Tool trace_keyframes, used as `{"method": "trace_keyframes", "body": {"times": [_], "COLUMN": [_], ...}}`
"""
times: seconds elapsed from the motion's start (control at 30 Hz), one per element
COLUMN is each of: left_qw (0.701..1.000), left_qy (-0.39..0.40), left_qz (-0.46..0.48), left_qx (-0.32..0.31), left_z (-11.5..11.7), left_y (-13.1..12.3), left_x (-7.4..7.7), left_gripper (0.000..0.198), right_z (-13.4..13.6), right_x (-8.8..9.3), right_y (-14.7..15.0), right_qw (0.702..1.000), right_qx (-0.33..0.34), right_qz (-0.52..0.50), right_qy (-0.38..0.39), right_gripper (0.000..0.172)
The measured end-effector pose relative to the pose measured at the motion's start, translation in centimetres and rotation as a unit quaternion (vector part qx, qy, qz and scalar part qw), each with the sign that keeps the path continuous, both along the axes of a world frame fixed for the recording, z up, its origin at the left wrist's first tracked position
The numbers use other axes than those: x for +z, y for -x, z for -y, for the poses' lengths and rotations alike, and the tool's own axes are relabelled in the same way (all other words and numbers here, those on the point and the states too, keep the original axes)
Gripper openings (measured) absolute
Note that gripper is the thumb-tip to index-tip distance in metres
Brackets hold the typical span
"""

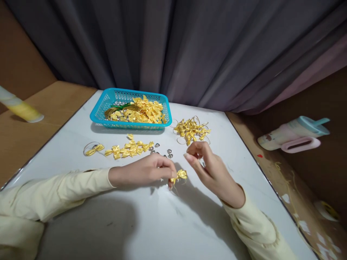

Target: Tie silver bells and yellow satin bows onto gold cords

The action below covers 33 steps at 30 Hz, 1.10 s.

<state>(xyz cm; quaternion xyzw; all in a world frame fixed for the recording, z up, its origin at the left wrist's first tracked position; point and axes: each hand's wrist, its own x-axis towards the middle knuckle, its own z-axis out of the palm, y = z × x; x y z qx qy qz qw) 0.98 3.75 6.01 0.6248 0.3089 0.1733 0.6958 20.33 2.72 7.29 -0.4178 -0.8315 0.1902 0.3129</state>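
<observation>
My left hand point(154, 169) pinches a yellow ribbon bow point(181, 175) at its left end, low over the table. A small shiny piece and a bit of thin cord show under the bow. To the right, my right hand point(207, 168) is raised with thumb and forefinger drawn together; whatever may be between them is too small to make out. Loose yellow bows point(131, 148) lie beyond my left wrist. Small silver bells point(169, 153) are scattered between the hands. One bow with a looped cord point(93, 148) sits apart at the left.
A blue plastic basket point(130, 125) at the back holds yellow bows, silver bells and a tied bundle of cords. Right of it lies a heap of bows with cord loops point(191, 130). A lidded tumbler point(291, 133) and scraps are off the table's right edge; a yellow-wrapped roll point(25, 110) is left.
</observation>
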Motion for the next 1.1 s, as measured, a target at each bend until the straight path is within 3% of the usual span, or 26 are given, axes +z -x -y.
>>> {"method": "trace_keyframes", "body": {"times": [0.1, 0.23, 0.43, 0.67, 0.77, 0.9, 1.1], "left_qw": [0.997, 0.989, 0.988, 0.991, 0.993, 0.988, 0.983], "left_qy": [0.019, 0.039, 0.042, 0.013, -0.029, -0.123, -0.158], "left_qz": [0.039, 0.073, 0.095, 0.078, 0.058, 0.027, -0.001], "left_qx": [0.058, 0.122, 0.117, 0.11, 0.099, 0.092, 0.095], "left_z": [-0.4, -0.3, 0.0, -0.1, 0.0, 0.1, 0.1], "left_y": [0.2, 0.4, 0.4, 0.6, 0.6, 0.7, 0.8], "left_x": [0.4, 0.2, 0.2, 0.3, 0.4, 0.5, 0.2], "left_gripper": [0.022, 0.026, 0.025, 0.022, 0.021, 0.021, 0.02], "right_z": [0.7, 2.2, 3.0, 3.1, 3.0, 2.9, 3.2], "right_x": [1.2, 1.1, -0.5, 0.4, 0.7, 0.5, 0.0], "right_y": [-0.5, 0.0, 1.5, 1.9, 2.1, 2.4, 3.1], "right_qw": [0.998, 0.99, 0.988, 0.978, 0.959, 0.909, 0.849], "right_qx": [-0.045, 0.004, 0.021, 0.04, 0.042, 0.056, 0.044], "right_qz": [0.033, 0.137, 0.144, 0.073, 0.02, -0.073, -0.2], "right_qy": [-0.029, -0.018, 0.055, 0.19, 0.281, 0.406, 0.487], "right_gripper": [0.021, 0.028, 0.028, 0.027, 0.029, 0.029, 0.029]}}
